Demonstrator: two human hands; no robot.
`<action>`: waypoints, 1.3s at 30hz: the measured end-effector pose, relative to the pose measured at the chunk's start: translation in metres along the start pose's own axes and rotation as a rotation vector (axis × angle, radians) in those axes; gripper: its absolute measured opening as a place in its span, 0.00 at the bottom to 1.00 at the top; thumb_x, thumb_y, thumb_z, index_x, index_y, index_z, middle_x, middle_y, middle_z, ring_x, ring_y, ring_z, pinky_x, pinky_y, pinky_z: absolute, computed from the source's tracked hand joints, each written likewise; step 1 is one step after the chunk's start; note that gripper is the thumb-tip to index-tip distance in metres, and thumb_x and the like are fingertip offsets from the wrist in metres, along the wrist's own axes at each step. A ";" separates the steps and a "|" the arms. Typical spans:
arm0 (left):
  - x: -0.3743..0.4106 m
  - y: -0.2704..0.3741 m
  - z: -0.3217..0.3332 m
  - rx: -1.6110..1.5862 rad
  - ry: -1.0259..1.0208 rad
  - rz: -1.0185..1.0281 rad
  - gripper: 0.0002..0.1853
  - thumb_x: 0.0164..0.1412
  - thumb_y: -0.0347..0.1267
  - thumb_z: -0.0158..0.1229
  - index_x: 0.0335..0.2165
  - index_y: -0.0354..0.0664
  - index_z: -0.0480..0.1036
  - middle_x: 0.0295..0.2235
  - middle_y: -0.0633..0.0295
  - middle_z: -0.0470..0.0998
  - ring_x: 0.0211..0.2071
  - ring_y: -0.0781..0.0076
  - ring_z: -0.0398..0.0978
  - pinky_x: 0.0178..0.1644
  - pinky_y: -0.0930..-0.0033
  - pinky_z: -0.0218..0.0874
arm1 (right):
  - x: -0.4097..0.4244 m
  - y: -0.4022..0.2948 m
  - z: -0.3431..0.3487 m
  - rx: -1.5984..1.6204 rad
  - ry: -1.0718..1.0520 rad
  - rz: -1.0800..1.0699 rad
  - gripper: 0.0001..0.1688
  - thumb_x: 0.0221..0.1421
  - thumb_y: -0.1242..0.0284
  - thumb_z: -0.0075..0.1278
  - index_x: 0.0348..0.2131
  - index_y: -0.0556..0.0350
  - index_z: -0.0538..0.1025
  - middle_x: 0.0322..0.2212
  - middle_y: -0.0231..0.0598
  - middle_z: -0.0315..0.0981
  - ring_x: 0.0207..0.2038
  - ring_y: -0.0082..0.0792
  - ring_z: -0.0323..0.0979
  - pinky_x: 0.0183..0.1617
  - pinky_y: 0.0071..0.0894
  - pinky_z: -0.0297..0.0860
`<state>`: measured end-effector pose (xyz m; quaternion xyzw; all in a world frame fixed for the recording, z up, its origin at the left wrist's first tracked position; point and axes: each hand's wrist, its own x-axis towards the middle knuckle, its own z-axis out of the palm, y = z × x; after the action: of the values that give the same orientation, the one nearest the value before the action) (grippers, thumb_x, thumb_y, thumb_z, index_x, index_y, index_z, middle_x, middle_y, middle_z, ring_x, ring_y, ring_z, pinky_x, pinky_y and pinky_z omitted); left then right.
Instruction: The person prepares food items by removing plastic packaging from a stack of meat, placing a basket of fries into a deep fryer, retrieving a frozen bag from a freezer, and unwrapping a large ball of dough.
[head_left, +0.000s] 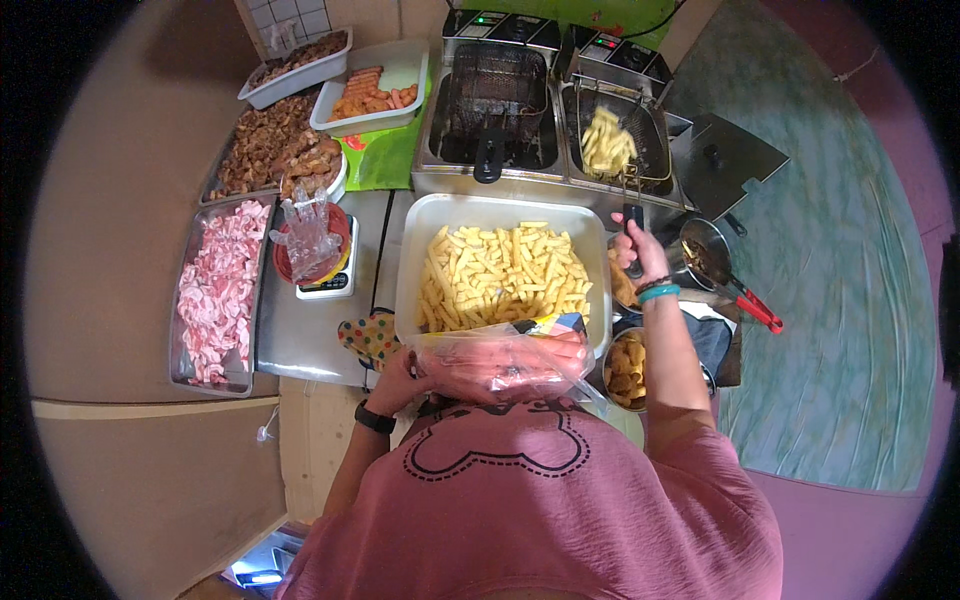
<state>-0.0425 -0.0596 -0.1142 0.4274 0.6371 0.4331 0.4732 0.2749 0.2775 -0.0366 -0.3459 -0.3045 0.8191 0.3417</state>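
Note:
My right hand (642, 253) grips the black handle (634, 217) of a wire fryer basket (651, 124) at the right-hand fryer. Pale french fries (607, 142) lie bunched in that basket. At the near edge of a white plastic tub (407, 247), my left hand (405, 382) holds a clear plastic bag of sausages (502, 364) against my body; some of its fingers are hidden by the bag. The tub is full of cut fries (506, 274), and the bag covers its front rim.
Left stand a metal tray of sliced raw meat (221, 292), a kitchen scale (330, 281) with a red bowl and plastic glove, and trays of fried food (259, 146). A second basket (499, 82) sits in the left fryer. Red-handled tongs (757, 309) jut out right.

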 end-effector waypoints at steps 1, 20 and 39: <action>0.000 -0.002 0.000 0.025 0.007 -0.010 0.24 0.45 0.34 0.70 0.41 0.37 0.71 0.38 0.62 0.76 0.38 0.74 0.72 0.42 0.69 0.65 | 0.002 -0.004 0.000 0.038 0.002 -0.030 0.18 0.65 0.64 0.39 0.51 0.51 0.66 0.18 0.26 0.58 0.15 0.18 0.52 0.18 0.20 0.54; -0.005 0.025 0.004 -0.054 -0.032 0.006 0.25 0.44 0.28 0.66 0.43 0.37 0.69 0.37 0.65 0.76 0.39 0.76 0.72 0.44 0.72 0.64 | -0.002 -0.003 -0.008 -0.227 0.059 -0.073 0.19 0.65 0.63 0.40 0.52 0.49 0.66 0.17 0.25 0.57 0.15 0.18 0.52 0.17 0.20 0.54; -0.005 0.014 0.003 0.029 -0.033 0.052 0.25 0.44 0.28 0.65 0.44 0.36 0.69 0.37 0.64 0.76 0.37 0.77 0.71 0.42 0.73 0.64 | -0.026 -0.001 0.000 -0.159 -0.133 -0.122 0.20 0.64 0.65 0.41 0.52 0.55 0.65 0.17 0.25 0.56 0.13 0.17 0.52 0.15 0.19 0.54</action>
<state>-0.0373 -0.0600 -0.1007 0.4574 0.6242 0.4290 0.4660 0.2888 0.2583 -0.0260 -0.2978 -0.4108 0.7912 0.3413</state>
